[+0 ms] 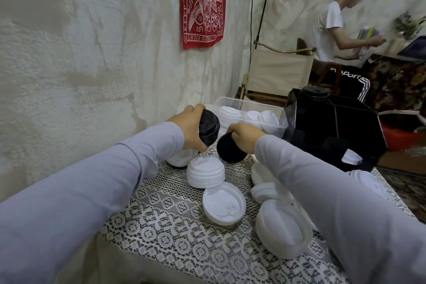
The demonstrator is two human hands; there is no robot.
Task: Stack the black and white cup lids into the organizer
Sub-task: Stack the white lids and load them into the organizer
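My left hand (190, 127) grips a stack of black cup lids (208, 127), held tilted above the table. My right hand (244, 136) grips a second stack of black lids (228, 148) that rests on the lace tablecloth (166, 226). White lids lie around them: a stack (205, 172) in the middle, an upturned lid (224, 205) nearer me, more stacks (284, 233) under my right sleeve. The black organizer (334, 127) stands at the right with black lids (314, 93) in its back compartment and a white lid (351, 157) at its front.
A clear plastic bin (250, 108) holding white lids stands at the table's far edge, left of the organizer. The rough wall runs along the left. Another person (332, 27) sits at the far right beside a folding chair (277, 71).
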